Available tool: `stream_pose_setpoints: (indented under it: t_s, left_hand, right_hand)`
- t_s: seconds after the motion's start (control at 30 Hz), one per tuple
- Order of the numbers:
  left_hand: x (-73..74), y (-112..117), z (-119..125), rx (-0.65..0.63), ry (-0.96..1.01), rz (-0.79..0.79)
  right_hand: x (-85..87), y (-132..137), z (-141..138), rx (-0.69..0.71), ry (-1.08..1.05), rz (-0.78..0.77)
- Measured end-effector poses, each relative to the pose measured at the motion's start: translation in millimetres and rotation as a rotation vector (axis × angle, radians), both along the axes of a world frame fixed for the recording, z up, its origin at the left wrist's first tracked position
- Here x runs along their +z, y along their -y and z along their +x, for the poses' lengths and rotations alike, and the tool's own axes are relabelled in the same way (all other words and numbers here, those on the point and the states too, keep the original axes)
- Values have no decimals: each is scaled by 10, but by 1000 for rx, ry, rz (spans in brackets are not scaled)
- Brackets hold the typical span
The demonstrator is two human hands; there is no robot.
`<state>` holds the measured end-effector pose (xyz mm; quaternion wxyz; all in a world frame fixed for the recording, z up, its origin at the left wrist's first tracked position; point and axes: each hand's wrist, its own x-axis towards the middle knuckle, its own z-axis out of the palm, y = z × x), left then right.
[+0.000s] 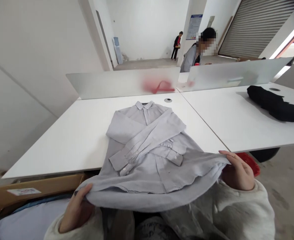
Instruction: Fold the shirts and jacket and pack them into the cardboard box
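A pale grey button shirt point(147, 146) lies on the white table point(74, 140), collar away from me and both sleeves folded across its chest. Its bottom hem is raised off the table edge toward me. My left hand point(77, 208) pinches the hem's left corner, fingers closed on the cloth. My right hand point(237, 171) grips the hem's right corner, also closed on the cloth. Both wrists show cream knit sleeves.
A black garment point(277, 105) lies on the adjoining table at right. Frosted divider panels point(122, 83) stand along the far edge. A cardboard box point(32, 191) sits under the table at left, a red object point(249, 163) on the floor at right. A person point(194, 55) sits behind the divider; another stands far back.
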<state>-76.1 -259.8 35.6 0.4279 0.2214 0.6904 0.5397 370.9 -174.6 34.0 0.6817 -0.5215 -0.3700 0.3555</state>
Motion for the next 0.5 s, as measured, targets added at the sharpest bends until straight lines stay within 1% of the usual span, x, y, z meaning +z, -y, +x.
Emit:
stream_pose_setpoints:
  t_s: [0.1,0.17,0.23,0.3,0.33,0.37,0.4,0.43,0.47,0.5]
  left_hand:
    - [261,-449,-14,56,96,152]
    - [455,-820,-47,73,142,269]
    - [633,-1278,-115,61,182,400]
    - [751,-1810,-206,22,172,504]
    - [772,-2088,-250,-34,136,531]
    - [764,-2360,-287,-54,61,531]
    - [724,-2615,-313,-67,-63,501]
    - [655,-2843,-324,-95,-202,467]
    - [562,-3038,-321,-120,-265,441]
    - [451,-3195,-304,-148,-321,417]
  right_hand:
    - [297,-469,-177,20,-9,82]
    - [482,-854,-302,59,-37,145]
    - [642,-1315,-426,91,-42,194]
    - [745,-1843,-553,114,0,231]
    - [759,-2118,-621,133,67,246]
    - [743,-2386,-693,159,180,249]
    - [693,-2634,-770,185,340,223]
    - [611,-2852,-848,210,546,169]
    - [499,-3030,-927,266,763,103]
    - [365,-3165,-1003,293,849,67]
